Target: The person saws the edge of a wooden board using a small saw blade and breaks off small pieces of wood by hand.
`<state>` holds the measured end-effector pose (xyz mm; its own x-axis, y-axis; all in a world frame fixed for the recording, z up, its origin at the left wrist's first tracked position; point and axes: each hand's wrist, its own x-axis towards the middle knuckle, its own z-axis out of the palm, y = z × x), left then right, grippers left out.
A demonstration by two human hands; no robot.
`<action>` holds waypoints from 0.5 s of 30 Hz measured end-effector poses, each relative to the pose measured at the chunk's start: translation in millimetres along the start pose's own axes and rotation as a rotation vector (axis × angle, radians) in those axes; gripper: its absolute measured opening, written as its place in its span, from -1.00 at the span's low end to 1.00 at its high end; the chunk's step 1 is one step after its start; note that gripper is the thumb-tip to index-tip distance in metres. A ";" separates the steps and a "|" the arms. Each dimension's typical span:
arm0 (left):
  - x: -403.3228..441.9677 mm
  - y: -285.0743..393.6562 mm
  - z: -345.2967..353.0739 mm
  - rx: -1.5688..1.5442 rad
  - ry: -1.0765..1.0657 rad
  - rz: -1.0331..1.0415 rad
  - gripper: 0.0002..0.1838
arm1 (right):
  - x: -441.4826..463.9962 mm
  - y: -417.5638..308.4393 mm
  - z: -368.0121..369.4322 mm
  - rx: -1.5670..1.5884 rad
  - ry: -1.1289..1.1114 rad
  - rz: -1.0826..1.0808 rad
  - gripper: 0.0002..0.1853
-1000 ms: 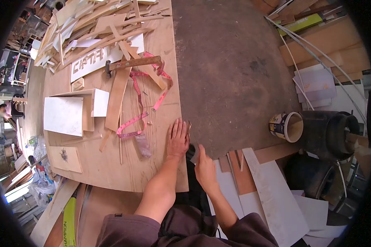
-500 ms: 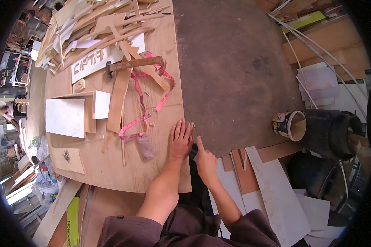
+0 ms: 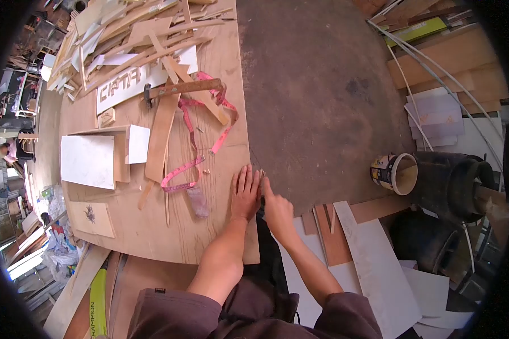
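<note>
My left hand lies flat on the right edge of the plywood table, by a small light piece at its fingertips. Just to its right is my right hand, its index finger stretched forward along something dark and small, too hidden to name. A pink measuring tape curls over the plywood, with a hammer across wood strips farther up. Nearer my left hand lies a small clear bag. A white open box stands at the left.
Wood offcuts are heaped at the table's far end. A bucket and a black drum stand at the right, near boards leaning below. A thin panel with nails lies at the table's left. A person is far left.
My right hand has drawn back, then moved up and left toward my left hand's fingertips. My left hand stays on the table edge. The view has shifted slightly.
</note>
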<state>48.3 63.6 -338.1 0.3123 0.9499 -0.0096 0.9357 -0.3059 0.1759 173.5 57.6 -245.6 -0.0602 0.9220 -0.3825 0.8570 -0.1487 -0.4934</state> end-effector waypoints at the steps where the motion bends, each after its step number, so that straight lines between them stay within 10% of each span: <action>1: 1.2 0.2 2.5 0.032 -0.011 0.010 -0.45 | 12.4 1.6 9.6 0.000 0.009 -0.001 -0.19; 15: 2.8 0.6 -6.6 -0.044 -0.023 -0.007 -0.43 | 4.3 -3.5 -4.7 -0.148 -0.010 -0.025 -0.32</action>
<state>48.7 66.5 -331.6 0.3098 0.9502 -0.0333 0.9299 -0.2956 0.2188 172.7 63.8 -241.9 -0.0865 0.9211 -0.3796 0.9211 -0.0712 -0.3827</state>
